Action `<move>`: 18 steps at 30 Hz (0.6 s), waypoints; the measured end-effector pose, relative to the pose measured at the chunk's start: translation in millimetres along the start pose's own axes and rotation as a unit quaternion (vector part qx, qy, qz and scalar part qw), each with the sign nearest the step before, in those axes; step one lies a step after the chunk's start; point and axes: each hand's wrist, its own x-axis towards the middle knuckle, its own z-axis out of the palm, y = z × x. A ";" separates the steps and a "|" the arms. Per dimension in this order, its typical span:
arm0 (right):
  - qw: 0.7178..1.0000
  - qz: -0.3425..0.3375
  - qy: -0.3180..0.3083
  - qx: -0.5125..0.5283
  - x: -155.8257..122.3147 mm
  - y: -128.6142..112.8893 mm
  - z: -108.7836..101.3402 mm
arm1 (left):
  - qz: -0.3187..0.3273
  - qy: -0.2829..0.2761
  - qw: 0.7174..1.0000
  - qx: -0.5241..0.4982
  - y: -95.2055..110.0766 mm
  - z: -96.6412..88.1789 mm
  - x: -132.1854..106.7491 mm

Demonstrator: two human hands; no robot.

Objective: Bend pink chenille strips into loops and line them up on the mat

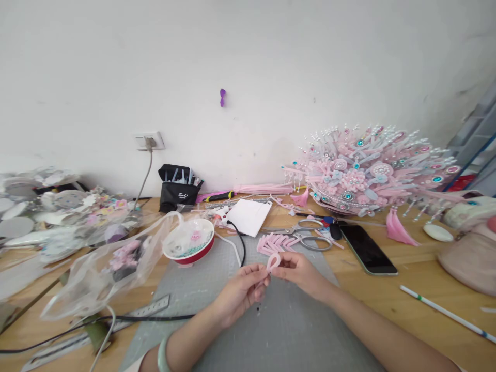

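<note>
A pale pink pipe cleaner is bent into a teardrop loop and held up above the grey cutting mat. My left hand pinches the lower end, where the strands come together. The fingertips of my right hand are closed on the right side of the loop. Just behind my hands lies a row of several short pink pipe cleaner pieces. A pair of grey-handled scissors rests beside those pieces, handles to the right.
Left of the mat stand a red-rimmed bowl of beads and a plastic bag. White paper lies behind the mat. To the right are a phone, a striped stick and a large pink beaded headdress. A black cable crosses the left side.
</note>
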 end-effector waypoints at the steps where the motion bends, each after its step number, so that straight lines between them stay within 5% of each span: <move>1: 1.000 -0.002 0.013 -0.011 -0.1 0.0 0.5 | 0.005 0.002 1.000 0.003 -0.4 -0.2 0.5; 13: 0.997 -0.011 0.053 -0.060 0.5 6.7 1.9 | 0.045 0.053 0.997 0.037 -4.2 2.9 2.7; 18: 0.995 -0.008 0.071 -0.075 1.5 14.4 2.5 | 0.093 0.101 0.978 0.156 -6.6 1.1 6.4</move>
